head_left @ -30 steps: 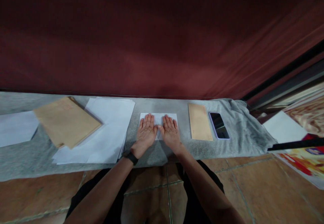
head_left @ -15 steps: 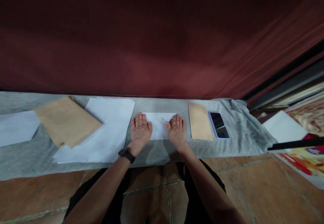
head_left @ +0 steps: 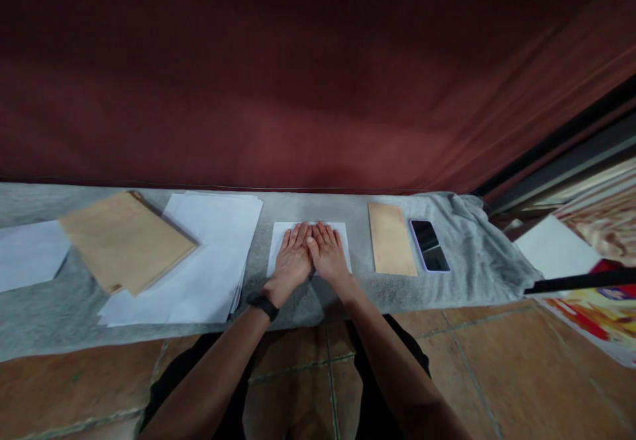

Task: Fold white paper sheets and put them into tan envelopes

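Observation:
A white sheet of paper (head_left: pixel 275 248), apparently folded, lies flat in front of me on the grey cloth. My left hand (head_left: pixel 294 254) rests palm down on it, fingers stretched out. Beside it my right hand (head_left: pixel 326 252) also lies flat on the paper, its thumb touching or overlapping the left hand's edge. Neither hand grips anything. The middle of the paper is hidden under both hands. To the right of my hands lies a brown envelope (head_left: pixel 392 238).
A phone (head_left: pixel 430 246) lies right of the envelope. On the left, brown envelopes (head_left: pixel 129 238) overlap a stack of white sheets (head_left: pixel 213 228), with another white paper (head_left: pixel 32 251) farther left. A grey cloth (head_left: pixel 472 254) covers the narrow surface before a dark red curtain (head_left: pixel 298 128).
Both hands have moved inward from the paper's left and right ends and now meet at its middle, still flat. The view has shifted slightly.

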A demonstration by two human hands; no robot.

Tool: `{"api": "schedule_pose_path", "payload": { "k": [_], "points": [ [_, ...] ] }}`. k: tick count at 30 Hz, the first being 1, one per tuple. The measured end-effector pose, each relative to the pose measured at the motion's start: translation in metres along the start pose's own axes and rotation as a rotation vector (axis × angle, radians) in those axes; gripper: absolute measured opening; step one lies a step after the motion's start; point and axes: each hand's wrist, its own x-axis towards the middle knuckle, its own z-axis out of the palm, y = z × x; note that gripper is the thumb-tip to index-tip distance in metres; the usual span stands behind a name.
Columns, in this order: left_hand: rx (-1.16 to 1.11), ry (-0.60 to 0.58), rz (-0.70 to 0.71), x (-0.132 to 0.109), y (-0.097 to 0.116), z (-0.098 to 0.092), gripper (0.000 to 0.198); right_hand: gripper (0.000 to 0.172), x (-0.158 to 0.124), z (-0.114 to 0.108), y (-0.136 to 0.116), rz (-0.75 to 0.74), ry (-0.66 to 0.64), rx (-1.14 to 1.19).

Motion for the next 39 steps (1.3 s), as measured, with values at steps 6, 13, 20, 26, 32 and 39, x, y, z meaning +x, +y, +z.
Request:
{"api": "schedule_pose_path", "payload": {
  "k": [6,13,20,26,32,39],
  "points": [
    [0.044,0.002,-0.053,0.003,-0.001,0.0,0.06,0.056,0.003,0.002,-0.002,0.027,0.005,-0.062],
    [0.039,0.065,-0.147,0.002,-0.008,0.003,0.061,0.057,0.001,0.005,0.003,0.025,0.069,-0.1],
    [0.028,0.095,-0.213,-0.004,-0.016,0.006,0.065,0.061,-0.005,0.008,0.015,0.051,0.105,-0.141],
    [0.0,0.125,-0.253,-0.009,-0.023,0.007,0.067,0.065,-0.013,0.011,0.028,0.048,0.154,-0.197],
    [0.018,0.125,-0.278,-0.013,-0.026,0.006,0.069,0.068,-0.019,0.012,0.037,0.058,0.224,-0.206],
    [0.008,0.152,-0.315,-0.016,-0.029,0.01,0.072,0.07,-0.025,0.011,0.045,0.108,0.252,-0.236]
  ]
}}
